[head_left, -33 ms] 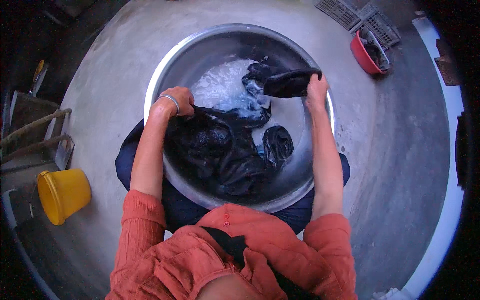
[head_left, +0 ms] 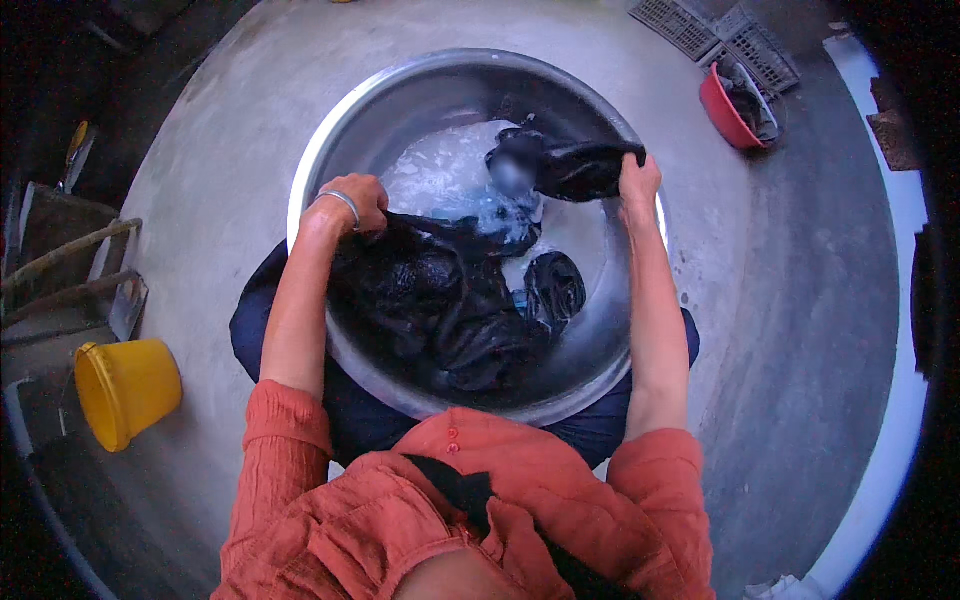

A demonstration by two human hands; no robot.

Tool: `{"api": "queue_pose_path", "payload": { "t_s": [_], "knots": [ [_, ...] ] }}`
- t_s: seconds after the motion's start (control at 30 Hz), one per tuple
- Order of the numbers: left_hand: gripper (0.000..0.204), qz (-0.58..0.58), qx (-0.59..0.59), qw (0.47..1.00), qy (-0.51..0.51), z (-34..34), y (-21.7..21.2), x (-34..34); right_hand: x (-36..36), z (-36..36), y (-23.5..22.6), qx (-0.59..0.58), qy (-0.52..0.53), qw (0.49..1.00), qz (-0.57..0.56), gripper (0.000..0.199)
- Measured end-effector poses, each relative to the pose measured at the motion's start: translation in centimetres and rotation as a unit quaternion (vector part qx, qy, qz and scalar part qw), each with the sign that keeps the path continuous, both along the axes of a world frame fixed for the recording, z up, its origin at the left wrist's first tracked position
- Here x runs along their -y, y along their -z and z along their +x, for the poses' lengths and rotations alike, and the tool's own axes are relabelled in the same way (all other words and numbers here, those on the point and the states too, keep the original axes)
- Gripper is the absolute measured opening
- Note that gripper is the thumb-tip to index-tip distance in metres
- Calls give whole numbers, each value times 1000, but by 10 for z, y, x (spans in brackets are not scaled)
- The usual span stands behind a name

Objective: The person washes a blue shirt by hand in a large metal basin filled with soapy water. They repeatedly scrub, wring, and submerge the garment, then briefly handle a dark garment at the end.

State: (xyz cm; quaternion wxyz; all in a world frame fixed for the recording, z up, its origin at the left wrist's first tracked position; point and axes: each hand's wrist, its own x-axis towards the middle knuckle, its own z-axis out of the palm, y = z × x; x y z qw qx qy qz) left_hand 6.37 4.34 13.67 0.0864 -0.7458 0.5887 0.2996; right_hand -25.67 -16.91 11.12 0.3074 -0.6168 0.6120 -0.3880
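A large steel basin (head_left: 340, 130) stands on the concrete floor in front of me, with soapy water (head_left: 440, 170) and wet black clothes (head_left: 450, 300) inside. My left hand (head_left: 355, 203), with a metal bangle on the wrist, grips the dark cloth at the basin's left side. My right hand (head_left: 638, 183) holds one end of a black garment (head_left: 575, 165) lifted over the water at the right rim. The cloth stretches between both hands.
A yellow bucket (head_left: 125, 390) lies on its side at the left. At the upper right sits a red tub (head_left: 735, 110) with dark items, next to grey plastic crates (head_left: 720, 35). Wooden pieces (head_left: 60, 260) lie at far left.
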Motion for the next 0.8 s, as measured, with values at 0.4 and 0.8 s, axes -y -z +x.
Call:
{"api": "queue_pose_path", "payload": {
  "t_s": [0.4, 0.8],
  "knots": [
    [22, 27, -24, 998, 42, -15, -3, 1, -109, 41, 91, -380, -503, 748, -209, 31],
    [39, -254, -283, 925, -2, -48, 64, 28, -197, 92, -2, -59, -664, 703, -247, 16]
  ]
}}
